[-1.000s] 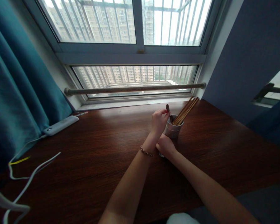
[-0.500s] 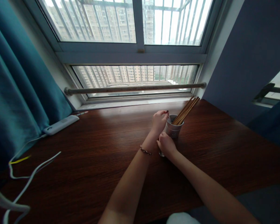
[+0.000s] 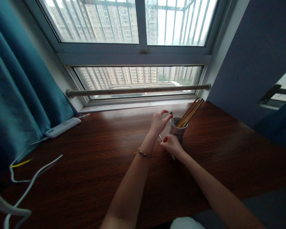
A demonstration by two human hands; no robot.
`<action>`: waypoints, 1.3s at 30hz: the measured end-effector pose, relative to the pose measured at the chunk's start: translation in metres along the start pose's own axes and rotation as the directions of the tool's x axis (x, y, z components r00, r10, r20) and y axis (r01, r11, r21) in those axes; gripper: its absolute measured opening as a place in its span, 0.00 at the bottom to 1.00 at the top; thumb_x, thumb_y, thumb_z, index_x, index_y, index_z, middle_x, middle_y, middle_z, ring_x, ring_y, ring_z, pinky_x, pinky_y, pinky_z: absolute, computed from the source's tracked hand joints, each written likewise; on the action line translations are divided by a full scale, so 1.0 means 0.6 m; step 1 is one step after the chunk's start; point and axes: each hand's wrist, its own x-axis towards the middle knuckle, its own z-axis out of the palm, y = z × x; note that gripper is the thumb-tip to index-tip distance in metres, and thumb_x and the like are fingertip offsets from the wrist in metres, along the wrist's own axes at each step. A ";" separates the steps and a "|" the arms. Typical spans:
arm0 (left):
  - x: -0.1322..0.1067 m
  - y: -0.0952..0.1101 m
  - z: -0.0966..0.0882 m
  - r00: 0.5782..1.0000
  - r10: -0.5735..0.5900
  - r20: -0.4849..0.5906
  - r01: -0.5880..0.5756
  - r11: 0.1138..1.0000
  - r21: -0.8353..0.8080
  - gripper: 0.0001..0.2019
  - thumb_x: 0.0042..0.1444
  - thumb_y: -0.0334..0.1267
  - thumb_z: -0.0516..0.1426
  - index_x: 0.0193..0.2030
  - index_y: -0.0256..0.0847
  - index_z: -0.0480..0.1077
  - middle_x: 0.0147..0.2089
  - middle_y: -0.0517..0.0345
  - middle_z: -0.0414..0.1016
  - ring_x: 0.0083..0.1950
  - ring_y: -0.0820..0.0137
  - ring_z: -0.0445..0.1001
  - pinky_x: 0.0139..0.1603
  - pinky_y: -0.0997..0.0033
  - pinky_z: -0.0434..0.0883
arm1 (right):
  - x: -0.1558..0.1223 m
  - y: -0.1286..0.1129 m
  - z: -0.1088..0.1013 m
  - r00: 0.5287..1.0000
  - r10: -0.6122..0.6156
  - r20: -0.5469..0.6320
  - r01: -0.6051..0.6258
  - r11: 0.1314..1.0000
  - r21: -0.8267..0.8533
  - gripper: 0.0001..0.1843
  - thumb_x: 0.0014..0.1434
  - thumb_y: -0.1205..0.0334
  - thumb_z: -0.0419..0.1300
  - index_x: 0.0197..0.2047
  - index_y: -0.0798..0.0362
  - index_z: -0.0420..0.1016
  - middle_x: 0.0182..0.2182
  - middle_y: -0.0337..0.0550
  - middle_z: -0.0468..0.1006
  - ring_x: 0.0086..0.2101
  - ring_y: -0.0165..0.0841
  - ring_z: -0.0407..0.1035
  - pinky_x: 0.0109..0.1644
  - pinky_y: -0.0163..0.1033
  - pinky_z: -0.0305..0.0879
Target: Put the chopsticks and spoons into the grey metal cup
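Small grey metal cup: one. Brown wooden chopsticks: one bundle, sticks too close to count. Thin silver metal utensil: one. White oblong power strip: one. Beaded wrist bracelet: one.

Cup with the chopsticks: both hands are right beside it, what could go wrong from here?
1. The cup is small and the chopsticks lean far out to the right, so it looks top-heavy. A nudge from the left hand, open at its rim, could tip it.
2. The right hand pinches a thin metal utensil close to the cup's base. Swinging it could knock the cup or scratch the wooden table.
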 end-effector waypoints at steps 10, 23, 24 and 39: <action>0.015 0.021 -0.140 0.938 -0.174 -0.299 0.099 0.963 -0.250 0.10 0.52 0.40 0.55 0.37 0.35 0.69 0.37 0.52 0.74 0.38 0.70 0.72 0.37 0.75 0.68 | -0.014 -0.018 -0.115 0.979 -0.172 0.112 0.061 0.764 0.642 0.03 0.45 0.67 0.57 0.27 0.57 0.66 0.17 0.32 0.65 0.16 0.25 0.59 0.17 0.28 0.52; -0.010 -0.022 -0.128 0.707 -0.488 0.512 0.334 0.868 0.367 0.14 0.43 0.47 0.61 0.24 0.36 0.70 0.21 0.55 0.71 0.20 0.71 0.68 0.19 0.77 0.58 | -0.003 0.026 -0.170 0.599 -0.017 -0.800 0.376 0.888 0.263 0.07 0.60 0.61 0.52 0.37 0.56 0.65 0.27 0.42 0.70 0.25 0.33 0.67 0.31 0.36 0.65; -0.011 -0.021 -0.128 0.687 -0.490 0.537 0.328 0.868 0.372 0.14 0.43 0.48 0.60 0.25 0.36 0.70 0.22 0.55 0.72 0.21 0.71 0.68 0.19 0.76 0.59 | 0.001 0.032 -0.166 0.632 -0.042 -0.774 0.329 0.918 0.219 0.07 0.60 0.61 0.52 0.37 0.56 0.66 0.28 0.43 0.71 0.27 0.34 0.67 0.33 0.37 0.64; -0.011 -0.013 -0.134 0.633 -0.480 0.607 0.187 0.856 0.482 0.23 0.49 0.55 0.52 0.36 0.33 0.69 0.30 0.48 0.73 0.29 0.65 0.71 0.27 0.71 0.62 | 0.012 0.045 -0.141 0.791 -0.101 -0.603 -0.090 0.956 -0.279 0.07 0.53 0.61 0.59 0.35 0.52 0.75 0.25 0.43 0.70 0.27 0.36 0.64 0.28 0.36 0.52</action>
